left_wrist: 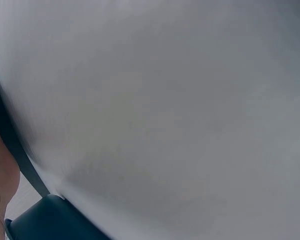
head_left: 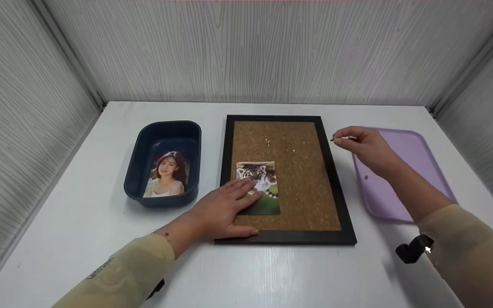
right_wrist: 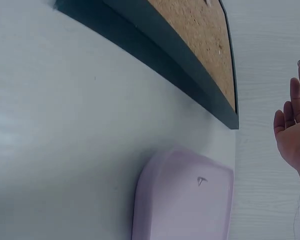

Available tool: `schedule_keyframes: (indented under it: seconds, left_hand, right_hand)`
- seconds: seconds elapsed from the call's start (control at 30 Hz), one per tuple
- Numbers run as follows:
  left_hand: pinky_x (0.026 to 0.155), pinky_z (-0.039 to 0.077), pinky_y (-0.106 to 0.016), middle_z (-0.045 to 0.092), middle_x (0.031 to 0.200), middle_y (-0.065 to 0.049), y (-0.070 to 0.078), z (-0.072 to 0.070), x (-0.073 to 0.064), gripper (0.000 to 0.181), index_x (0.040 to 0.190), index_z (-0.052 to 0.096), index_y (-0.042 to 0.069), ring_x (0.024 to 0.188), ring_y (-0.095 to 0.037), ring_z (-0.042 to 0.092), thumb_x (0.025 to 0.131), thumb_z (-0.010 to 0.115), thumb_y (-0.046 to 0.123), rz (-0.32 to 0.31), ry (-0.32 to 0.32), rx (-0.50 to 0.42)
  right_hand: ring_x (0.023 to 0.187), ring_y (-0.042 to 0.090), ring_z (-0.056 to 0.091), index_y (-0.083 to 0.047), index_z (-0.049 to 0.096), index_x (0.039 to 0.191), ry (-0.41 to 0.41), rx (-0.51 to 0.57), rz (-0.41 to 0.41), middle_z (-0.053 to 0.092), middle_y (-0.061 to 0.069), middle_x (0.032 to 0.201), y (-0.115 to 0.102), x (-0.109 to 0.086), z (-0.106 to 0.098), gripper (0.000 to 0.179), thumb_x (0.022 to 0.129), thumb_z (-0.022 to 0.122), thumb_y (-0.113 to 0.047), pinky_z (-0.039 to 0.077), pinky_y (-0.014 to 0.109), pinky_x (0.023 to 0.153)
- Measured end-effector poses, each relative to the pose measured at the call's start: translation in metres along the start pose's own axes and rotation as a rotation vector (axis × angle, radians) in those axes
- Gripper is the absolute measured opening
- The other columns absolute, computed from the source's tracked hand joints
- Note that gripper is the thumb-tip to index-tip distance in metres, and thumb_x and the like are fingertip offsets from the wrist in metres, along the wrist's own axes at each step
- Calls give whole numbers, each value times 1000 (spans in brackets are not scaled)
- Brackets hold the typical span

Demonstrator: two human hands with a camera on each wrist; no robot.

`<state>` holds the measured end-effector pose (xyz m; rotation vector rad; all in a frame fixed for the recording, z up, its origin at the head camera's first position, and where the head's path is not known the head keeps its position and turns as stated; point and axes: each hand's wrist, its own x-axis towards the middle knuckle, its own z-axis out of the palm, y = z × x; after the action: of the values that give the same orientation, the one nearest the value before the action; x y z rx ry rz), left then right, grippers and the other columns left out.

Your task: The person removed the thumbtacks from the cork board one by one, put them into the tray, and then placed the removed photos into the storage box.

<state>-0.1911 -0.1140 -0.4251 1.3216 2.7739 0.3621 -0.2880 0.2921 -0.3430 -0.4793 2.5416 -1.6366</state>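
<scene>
Green-and-white rectangular tiger photo is lying on black-framed brown corkboard, partly under the flat left hand; the right hand is pinching a tiny object.

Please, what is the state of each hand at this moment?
Left hand: open, resting on the tiger photo.
Right hand: closed, pinching a tiny object, probably a thumbtack.
</scene>
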Motion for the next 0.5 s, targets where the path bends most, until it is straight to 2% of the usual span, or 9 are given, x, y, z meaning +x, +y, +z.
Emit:
schedule_keyframes:
  seconds: [0.3, 0.5]
  left_hand:
    - [131, 11, -42, 19, 176, -12, 0, -1, 1, 96, 170, 30, 20, 163, -27, 14, 98, 41, 83, -9, -12, -2]
    - [131, 13, -43, 19, 176, -12, 3, -2, 0, 96, 170, 30, 20, 163, -27, 15, 98, 42, 83, -12, -13, -6]
  right_hand:
    - [107, 12, 61, 5, 72, 117, 25, 20, -55, 72, -3, 112, 14, -9, -17, 26, 105, 71, -17, 49, 22, 89]
    - [113, 10, 61, 0, 75, 118, 64, 4, -1, 72, -2, 114, 22, -17, -27, 24, 105, 71, -20, 49, 22, 90]
